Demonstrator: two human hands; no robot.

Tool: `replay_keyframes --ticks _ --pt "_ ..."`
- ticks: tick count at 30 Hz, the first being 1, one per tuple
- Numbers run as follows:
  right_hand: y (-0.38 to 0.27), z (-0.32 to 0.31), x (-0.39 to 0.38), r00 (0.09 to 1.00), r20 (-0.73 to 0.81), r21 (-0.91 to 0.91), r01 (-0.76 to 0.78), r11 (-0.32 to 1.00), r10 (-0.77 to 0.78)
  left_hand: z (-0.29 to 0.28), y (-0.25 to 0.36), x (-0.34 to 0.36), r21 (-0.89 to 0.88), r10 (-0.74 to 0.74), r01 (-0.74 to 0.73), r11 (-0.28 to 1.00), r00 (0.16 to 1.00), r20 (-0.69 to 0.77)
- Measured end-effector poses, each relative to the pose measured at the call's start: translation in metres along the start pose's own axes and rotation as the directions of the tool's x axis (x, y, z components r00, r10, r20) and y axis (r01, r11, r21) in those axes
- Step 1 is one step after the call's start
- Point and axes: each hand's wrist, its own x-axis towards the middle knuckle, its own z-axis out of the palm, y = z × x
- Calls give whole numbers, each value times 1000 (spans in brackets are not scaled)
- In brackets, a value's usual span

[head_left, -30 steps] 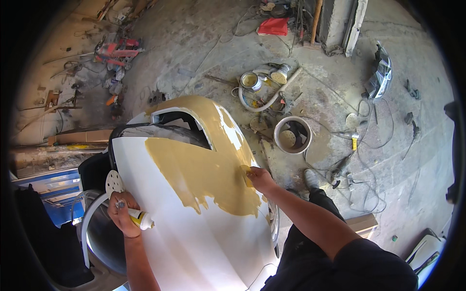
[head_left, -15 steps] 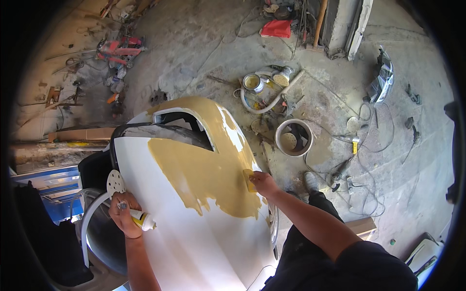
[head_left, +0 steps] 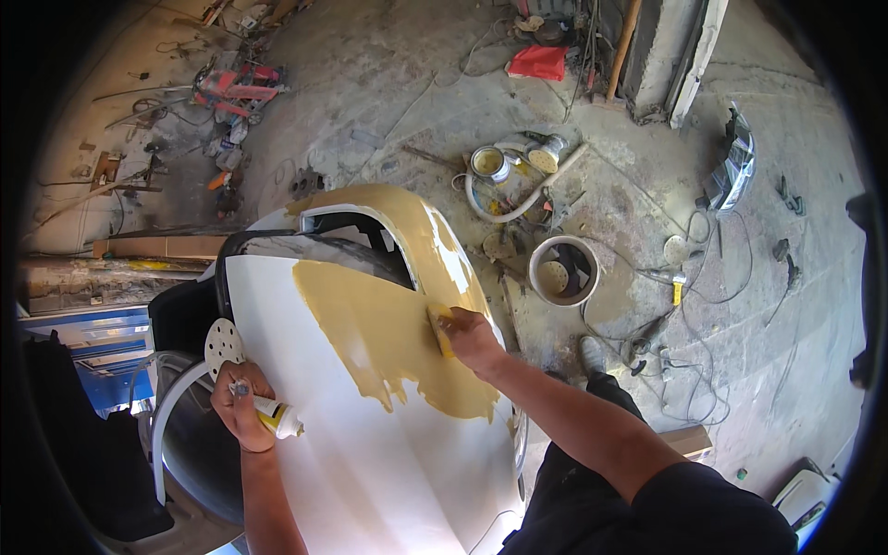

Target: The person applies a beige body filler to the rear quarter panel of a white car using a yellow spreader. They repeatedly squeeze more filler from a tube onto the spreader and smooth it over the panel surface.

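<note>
A white car body panel (head_left: 370, 481) lies in front of me, with a broad tan coat of filler (head_left: 370, 319) over its upper right part. My right hand (head_left: 470, 340) grips a yellow spreader (head_left: 441, 330), its edge against the tan coat just below the headlight opening (head_left: 356, 222). Over the panel's left edge, my left hand (head_left: 242, 407) is closed round a white-and-yellow tube (head_left: 280, 418), its capped end pointing right. From the same hand rises a pale round disc (head_left: 223, 346) with several holes; the fingers hide its lower edge.
On the floor beyond the panel stand an open can (head_left: 489, 163), a sander (head_left: 546, 154) with a hose, and a round bucket (head_left: 563, 270) with discs inside. Cables (head_left: 703, 342) trail at right. A red jack (head_left: 236, 91) stands far left; a car lamp (head_left: 733, 166) lies far right.
My right hand has slid the spreader left and slightly away from me across the tan coat. My left hand keeps its hold on the tube and disc. The view has shifted slightly.
</note>
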Motion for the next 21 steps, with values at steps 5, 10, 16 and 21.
replay_keyframes --ticks 5,10,16,21 --pt "-14 -12 -39 959 282 -208 84 974 -23 -3 7 -4 40 4 -3 999 1000 -28" --pt "-5 -16 -21 933 69 -248 359 900 -353 0 8 -3 43 -30 31 999 999 -25" --pt "-3 24 -54 836 62 -483 504 716 -546 -5 2 -3 60 8 -9 998 1000 4" --pt "1 -17 -82 786 358 -292 607 739 -504 -12 6 -6 66 2 -1 998 1000 -14"
